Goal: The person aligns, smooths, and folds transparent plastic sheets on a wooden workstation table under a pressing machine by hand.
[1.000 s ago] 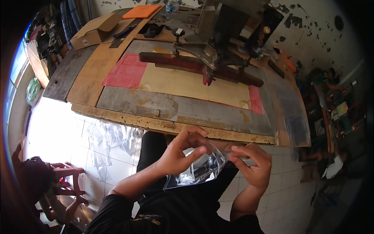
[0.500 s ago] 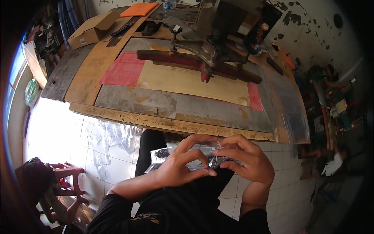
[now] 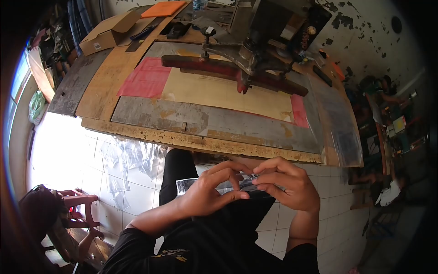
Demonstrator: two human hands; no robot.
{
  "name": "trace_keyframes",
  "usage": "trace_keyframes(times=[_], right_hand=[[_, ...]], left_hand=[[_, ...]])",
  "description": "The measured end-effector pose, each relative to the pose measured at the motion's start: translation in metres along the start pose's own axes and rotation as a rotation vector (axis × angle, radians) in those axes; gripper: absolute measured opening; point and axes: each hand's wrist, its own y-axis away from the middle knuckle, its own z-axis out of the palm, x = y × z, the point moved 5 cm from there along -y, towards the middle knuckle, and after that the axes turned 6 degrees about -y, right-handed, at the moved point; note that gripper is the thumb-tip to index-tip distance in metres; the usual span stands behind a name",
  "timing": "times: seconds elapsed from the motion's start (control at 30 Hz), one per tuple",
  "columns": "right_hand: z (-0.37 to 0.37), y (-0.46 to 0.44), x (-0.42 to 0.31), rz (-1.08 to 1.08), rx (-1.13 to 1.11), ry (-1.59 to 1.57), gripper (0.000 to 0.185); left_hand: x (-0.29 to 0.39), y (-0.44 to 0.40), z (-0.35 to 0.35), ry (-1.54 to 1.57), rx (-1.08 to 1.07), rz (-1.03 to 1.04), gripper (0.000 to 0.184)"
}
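Note:
A clear plastic piece [image 3: 186, 185] is held up over my lap, just below the front edge of the worktable [image 3: 214, 148]. My left hand [image 3: 207, 189] curls round its middle, and part of the plastic sticks out to the left behind that hand. The fingertips of my right hand [image 3: 289, 187] pinch its right end. The fingertips of both hands almost meet there. Above them on the table stands a machine with a dark red bar [image 3: 228, 73] over a cream sheet [image 3: 205, 91] with red ends.
An open cardboard box [image 3: 105, 39] and an orange sheet [image 3: 163, 9] lie at the table's back left. Clear plastic sheets [image 3: 342, 132] hang over its right edge; more plastic pieces [image 3: 118, 164] lie on the floor. Another person [image 3: 41, 210] is at lower left by a red stool [image 3: 81, 205].
The plastic, earlier spread open between my hands, is now narrower and bunched. My left hand has closed round it, and my right fingertips have moved left toward it.

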Motion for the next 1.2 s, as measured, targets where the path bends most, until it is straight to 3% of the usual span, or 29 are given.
trace_keyframes(times=[0.1,0.23,0.47,0.63,0.77,0.93,1.03,1.13,1.2], right_hand=[[0.001,-0.003,-0.006,0.05,0.051,-0.002,0.036],[0.001,0.006,0.007,0.167,0.124,-0.065,0.043],[0.007,0.006,0.008,0.128,0.176,-0.133,0.045],[0.012,0.015,0.024,0.12,0.359,-0.226,0.037],[0.014,0.016,0.028,0.192,0.386,-0.264,0.033],[0.014,0.01,0.023,0.119,0.388,-0.34,0.028],[0.013,0.007,0.023,0.091,0.378,-0.255,0.028],[0.009,-0.003,0.009,0.03,0.274,-0.091,0.028],[0.008,-0.001,0.013,-0.004,0.367,0.06,0.027]], left_hand=[[-0.003,0.003,0.0,0.025,0.031,-0.069,0.029],[-0.003,0.004,0.0,0.008,0.063,-0.005,0.03],[0.011,-0.002,-0.004,-0.04,0.097,0.013,0.035],[0.003,0.002,-0.002,-0.083,0.179,0.043,0.025],[0.002,0.003,-0.001,-0.139,0.255,0.065,0.021],[-0.001,0.007,0.0,-0.131,0.291,0.09,0.023],[-0.003,0.006,0.0,-0.058,0.302,0.007,0.023],[0.001,-0.003,-0.005,0.257,0.428,-0.132,0.019],[0.011,-0.017,-0.01,-0.242,0.168,-0.096,0.015]])
